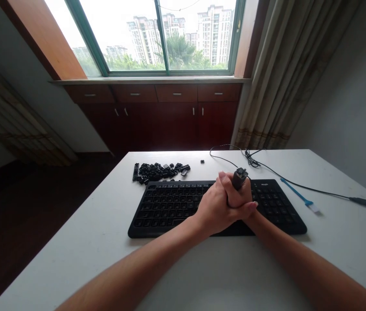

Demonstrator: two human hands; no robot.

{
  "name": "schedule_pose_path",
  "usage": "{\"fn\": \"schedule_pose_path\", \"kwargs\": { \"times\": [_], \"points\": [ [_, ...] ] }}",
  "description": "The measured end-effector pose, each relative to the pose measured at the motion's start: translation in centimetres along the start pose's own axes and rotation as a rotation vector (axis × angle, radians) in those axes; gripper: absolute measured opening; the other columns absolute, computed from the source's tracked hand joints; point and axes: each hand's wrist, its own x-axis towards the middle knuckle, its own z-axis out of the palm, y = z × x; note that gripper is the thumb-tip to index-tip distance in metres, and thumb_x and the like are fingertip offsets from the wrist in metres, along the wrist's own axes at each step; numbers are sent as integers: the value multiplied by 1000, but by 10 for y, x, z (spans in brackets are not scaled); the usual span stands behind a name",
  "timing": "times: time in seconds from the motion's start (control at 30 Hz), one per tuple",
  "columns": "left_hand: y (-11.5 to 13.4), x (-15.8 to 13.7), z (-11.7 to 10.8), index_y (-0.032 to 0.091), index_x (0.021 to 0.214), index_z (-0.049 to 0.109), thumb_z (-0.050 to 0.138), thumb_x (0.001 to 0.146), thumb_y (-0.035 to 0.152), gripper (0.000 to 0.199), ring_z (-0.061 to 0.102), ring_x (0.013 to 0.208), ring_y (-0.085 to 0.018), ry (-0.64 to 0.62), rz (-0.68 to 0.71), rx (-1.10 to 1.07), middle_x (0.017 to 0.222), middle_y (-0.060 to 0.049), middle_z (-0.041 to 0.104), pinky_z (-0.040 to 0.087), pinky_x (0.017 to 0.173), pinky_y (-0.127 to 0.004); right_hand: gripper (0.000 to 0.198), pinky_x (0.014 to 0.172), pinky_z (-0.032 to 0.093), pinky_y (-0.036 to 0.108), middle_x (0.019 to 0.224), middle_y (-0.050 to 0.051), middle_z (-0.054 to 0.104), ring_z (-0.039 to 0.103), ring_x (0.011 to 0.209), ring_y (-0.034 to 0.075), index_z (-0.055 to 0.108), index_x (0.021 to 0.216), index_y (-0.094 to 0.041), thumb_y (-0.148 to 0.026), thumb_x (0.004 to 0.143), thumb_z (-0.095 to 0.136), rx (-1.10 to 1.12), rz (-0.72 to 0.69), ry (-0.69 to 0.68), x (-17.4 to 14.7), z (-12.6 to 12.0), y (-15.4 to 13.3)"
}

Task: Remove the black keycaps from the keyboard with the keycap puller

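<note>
Over the right half of a black keyboard (215, 231), my two hands are clasped together. My right hand (241, 196) is closed around a dark, thick rod-shaped tool (238, 179), which sticks up out of the fist. At its upper end sits a small black piece that looks like a keycap; I cannot make out how it is fixed there. My left hand (213, 205) is wrapped around the right hand and the tool, its fingers closed. Many keycaps are off the left part of the keyboard, leaving bare black sockets. The lower part of the tool is hidden.
Behind the keyboard's left side lies a pile of loose black keycaps (157, 171), and a single small black piece (202, 161) lies apart. A black cable (312, 188) runs right to its plug (362, 201). A blue brush (295, 188) with white bristles lies on the white table (82, 242).
</note>
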Motion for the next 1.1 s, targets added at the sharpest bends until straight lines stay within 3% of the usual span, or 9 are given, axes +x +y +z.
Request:
{"fn": "schedule_pose_path", "kwargs": {
  "times": [0.17,0.33,0.47,0.57,0.77,0.97,1.1],
  "points": [
    [2,1,1,22,131,53,75,80,63,69,67,103,-29,12,1,25,115,-9,66,57,90,-43,50,47,25,33,54,-3,29,26,52,14,41,55,-24,-42,87,74,93,-8,36,0,0,-1],
    [1,1,-1,19,132,51,80,72,67,83,67,99,-29,-30,-74,38,113,-11,67,58,85,-42,56,44,22,31,49,-5,27,25,47,10,35,52,-23,-41,90,70,288,74,44,5,1,-2],
    [-5,4,-15,18,132,52,85,69,62,84,65,108,-30,-139,21,73,123,-13,67,56,93,-42,54,41,20,29,44,-7,27,22,40,8,35,52,-23,-39,90,69,436,108,88,12,-7,-5],
    [-11,9,-26,16,129,59,84,74,58,74,64,113,-34,-208,106,227,124,-15,68,53,99,-47,52,38,19,28,42,-8,28,21,38,7,33,52,-23,-35,86,71,466,91,170,18,-16,-11],
    [-16,14,-33,24,103,76,70,92,36,18,68,102,-26,-220,230,405,109,-6,74,52,96,-42,50,38,18,28,42,-8,28,23,37,7,32,52,-23,-29,86,69,429,84,250,22,-22,-17],
    [-8,12,-33,24,104,77,63,95,22,17,72,96,-22,-253,276,354,106,-5,75,54,90,-36,50,39,22,29,42,-7,31,26,39,8,36,52,-23,-33,87,71,332,84,180,14,-16,-11],
    [-11,25,-61,22,97,78,67,92,18,12,72,89,-18,-215,248,248,102,-5,75,56,85,-29,49,40,21,28,43,-7,30,25,39,8,36,54,-23,-31,88,71,357,98,145,13,-14,-12]
  ]
}}
